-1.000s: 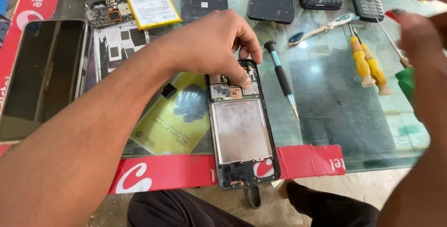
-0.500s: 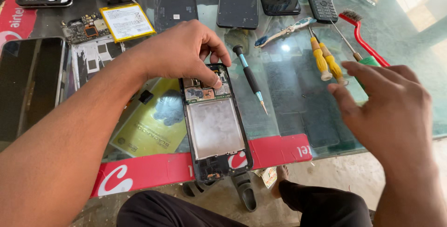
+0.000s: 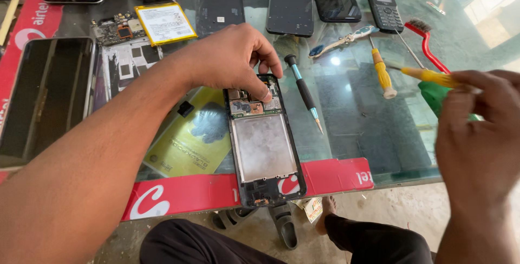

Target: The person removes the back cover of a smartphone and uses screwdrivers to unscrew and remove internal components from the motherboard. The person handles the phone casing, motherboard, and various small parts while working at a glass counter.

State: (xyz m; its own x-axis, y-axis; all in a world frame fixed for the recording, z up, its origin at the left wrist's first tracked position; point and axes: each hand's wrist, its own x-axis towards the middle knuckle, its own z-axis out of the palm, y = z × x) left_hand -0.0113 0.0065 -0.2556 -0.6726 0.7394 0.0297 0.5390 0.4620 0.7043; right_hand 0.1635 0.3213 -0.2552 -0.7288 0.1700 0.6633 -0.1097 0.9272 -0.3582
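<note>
an opened smartphone [image 3: 264, 145], its back cover removed so that the circuit board at its top and the bare metal plate below are exposed, is laid lengthwise on the glass table [image 3: 357, 118], with its lower end over the red strip at the table's near edge. the left hand [image 3: 230, 58] is placed on the phone's upper end, its fingers curled down and its fingertips [image 3: 266, 95] pressed onto the circuit board; nothing is grasped in it. the right hand [image 3: 479, 134] is raised above the table's right side, well apart from the phone, and a yellow-handled screwdriver [image 3: 430, 75] is pinched between its fingertips. a black and teal screwdriver [image 3: 303, 90] is seen lying just beside the phone's right edge. a second yellow screwdriver [image 3: 382, 73] and a red-handled brush [image 3: 428, 44] are laid further right. a yellow-edged battery [image 3: 164, 23] and a loose circuit board [image 3: 112, 30] are set at the upper left, and a keypad phone [image 3: 383, 7] at the upper right.
</note>
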